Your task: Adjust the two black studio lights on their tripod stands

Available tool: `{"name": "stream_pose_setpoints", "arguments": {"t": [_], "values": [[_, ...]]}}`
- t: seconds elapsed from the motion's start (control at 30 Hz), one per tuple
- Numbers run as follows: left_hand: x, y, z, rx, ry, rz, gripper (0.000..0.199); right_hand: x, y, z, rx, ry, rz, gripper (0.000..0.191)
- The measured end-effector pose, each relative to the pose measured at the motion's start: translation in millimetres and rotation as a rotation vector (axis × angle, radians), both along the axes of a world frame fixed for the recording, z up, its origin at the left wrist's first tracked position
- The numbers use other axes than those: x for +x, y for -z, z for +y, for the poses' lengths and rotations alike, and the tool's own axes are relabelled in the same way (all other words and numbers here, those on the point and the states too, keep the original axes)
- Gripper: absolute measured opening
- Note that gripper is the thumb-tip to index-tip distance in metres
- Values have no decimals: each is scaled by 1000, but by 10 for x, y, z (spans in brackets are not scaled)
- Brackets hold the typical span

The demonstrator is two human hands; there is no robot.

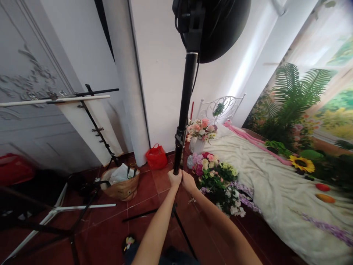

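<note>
A black light stand point(185, 95) rises in front of me, its legs spread on the red tiled floor. On top sits a studio light with a large dark round reflector point(223, 29), cut off by the upper edge of the picture. My left hand point(174, 178) is closed around the pole at about its middle. Right beside it, my right hand point(188, 181) also grips the pole. A clamp knob point(179, 137) shows on the pole above both hands. A cable hangs down from the light along the pole.
To the right, a bed with a cream cover point(237, 151) holds a sunflower point(302, 163). Artificial flowers point(212, 169) stand beside it. On the left are a red bag point(156, 157), a woven basket point(124, 189), a backdrop stand point(93, 119) and white poles point(85, 207).
</note>
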State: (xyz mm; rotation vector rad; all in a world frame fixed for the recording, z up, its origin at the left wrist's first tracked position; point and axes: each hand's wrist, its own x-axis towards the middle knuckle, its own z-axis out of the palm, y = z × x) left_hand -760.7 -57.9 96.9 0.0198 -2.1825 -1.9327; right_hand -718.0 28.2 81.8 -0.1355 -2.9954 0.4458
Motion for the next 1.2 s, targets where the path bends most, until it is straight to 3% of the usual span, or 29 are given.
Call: {"name": "stream_pose_setpoints", "arguments": {"t": [0.17,0.3,0.4,0.5,0.57,0.63,0.7,0.77,0.9,0.97,1.07,1.2], "values": [[9,-17,-1,-5,-11,-24,29,-138,-392,250,-62,-214,-254,40],[19,-42,-8,-15,-14,-25,29,-223,-627,302,-63,-181,-287,25],[22,-57,-13,4,-5,-12,31,1,-530,209,-103,-175,-117,19],[23,-70,-20,27,7,-18,32,445,-239,91,-210,-200,140,32],[23,-73,-23,24,10,-15,32,711,-97,45,-276,-174,212,28],[20,-66,-23,14,15,-3,33,842,-138,38,-348,-85,273,22],[16,-54,-20,5,19,3,33,809,-423,48,-452,36,406,21],[13,-44,-16,-5,14,5,34,654,-916,43,-577,84,594,21],[19,-57,-19,-21,1,33,36,263,-2037,-91,-825,-80,853,57],[24,-72,-24,-15,14,39,35,109,-2426,-207,-880,-169,842,73],[24,-76,-24,-2,31,29,34,-89,-2674,-366,-933,-184,757,76],[13,-37,-24,6,28,26,34,-297,-2649,-443,-1037,-154,583,46]]}}
